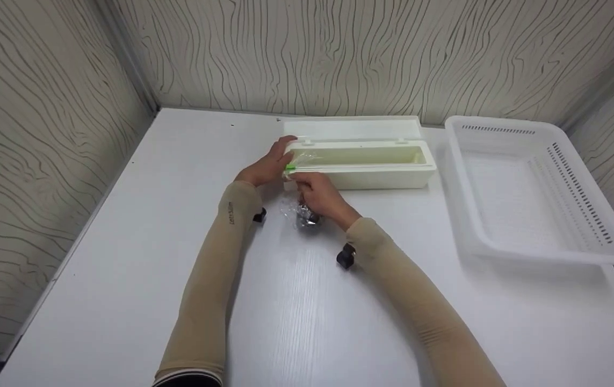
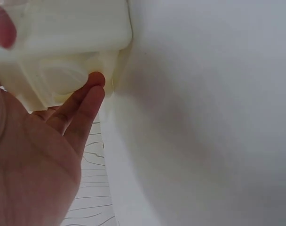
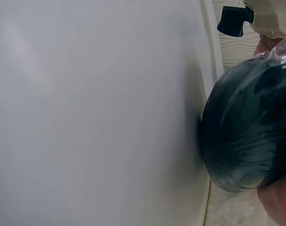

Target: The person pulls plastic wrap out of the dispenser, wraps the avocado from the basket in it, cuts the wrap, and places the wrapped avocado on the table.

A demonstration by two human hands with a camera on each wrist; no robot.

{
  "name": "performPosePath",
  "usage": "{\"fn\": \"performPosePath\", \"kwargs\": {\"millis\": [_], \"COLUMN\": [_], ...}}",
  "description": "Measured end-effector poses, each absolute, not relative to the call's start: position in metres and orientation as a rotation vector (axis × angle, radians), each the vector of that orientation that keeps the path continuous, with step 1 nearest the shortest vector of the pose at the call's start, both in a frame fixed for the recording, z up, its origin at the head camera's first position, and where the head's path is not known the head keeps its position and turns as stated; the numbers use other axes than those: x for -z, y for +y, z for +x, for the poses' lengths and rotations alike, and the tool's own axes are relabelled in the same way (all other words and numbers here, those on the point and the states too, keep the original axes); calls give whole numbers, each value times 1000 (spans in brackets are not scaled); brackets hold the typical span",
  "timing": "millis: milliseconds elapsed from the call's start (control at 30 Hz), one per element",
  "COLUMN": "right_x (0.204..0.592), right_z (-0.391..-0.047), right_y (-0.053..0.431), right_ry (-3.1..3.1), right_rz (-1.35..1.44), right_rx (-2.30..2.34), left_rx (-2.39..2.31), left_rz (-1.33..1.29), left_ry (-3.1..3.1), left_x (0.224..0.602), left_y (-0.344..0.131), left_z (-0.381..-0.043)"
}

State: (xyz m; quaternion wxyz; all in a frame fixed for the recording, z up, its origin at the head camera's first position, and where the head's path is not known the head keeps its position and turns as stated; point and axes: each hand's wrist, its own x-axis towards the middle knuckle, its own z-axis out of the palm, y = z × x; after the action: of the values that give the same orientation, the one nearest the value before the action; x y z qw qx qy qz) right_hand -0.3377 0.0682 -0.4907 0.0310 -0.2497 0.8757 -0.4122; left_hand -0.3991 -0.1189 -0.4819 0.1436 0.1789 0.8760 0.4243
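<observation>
A long white box (image 1: 382,179) stands at the back of the table with its lid raised. Clear film (image 1: 307,157) shows at the left end of its opening, beside a small green piece (image 1: 290,167) on the front rim. My left hand (image 1: 269,164) grips that left end, thumb near the top and fingers against the end wall (image 2: 63,77). At the front left corner is my right hand (image 1: 320,193), fingers curled. Below its palm it holds a dark, rounded, shiny thing (image 3: 251,127) wrapped in clear film; its kind cannot be told. The right fingertips are partly hidden.
A large white plastic basket (image 1: 470,199) with slotted walls stands on the right side of the white table (image 1: 285,322). Patterned wall panels (image 1: 339,59) enclose the table's back and sides. Small black cameras (image 1: 345,257) hang at both wrists.
</observation>
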Motion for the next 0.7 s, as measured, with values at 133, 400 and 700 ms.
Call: {"fn": "performPosePath", "kwargs": {"millis": [133, 400, 700], "right_x": [490, 488, 486], "right_z": [-339, -342, -344], "right_y": [70, 73, 78], "right_ry": [2703, 2686, 2677], "right_rz": [-850, -983, -1053], "right_rx": [1249, 1204, 1173], "left_rx": [-1228, -1274, -1279], "left_rz": [482, 430, 467], "left_ry": [2528, 2513, 2521], "left_x": [482, 483, 483], "left_y": [-118, -118, -116], "left_z": [-399, -397, -399]}}
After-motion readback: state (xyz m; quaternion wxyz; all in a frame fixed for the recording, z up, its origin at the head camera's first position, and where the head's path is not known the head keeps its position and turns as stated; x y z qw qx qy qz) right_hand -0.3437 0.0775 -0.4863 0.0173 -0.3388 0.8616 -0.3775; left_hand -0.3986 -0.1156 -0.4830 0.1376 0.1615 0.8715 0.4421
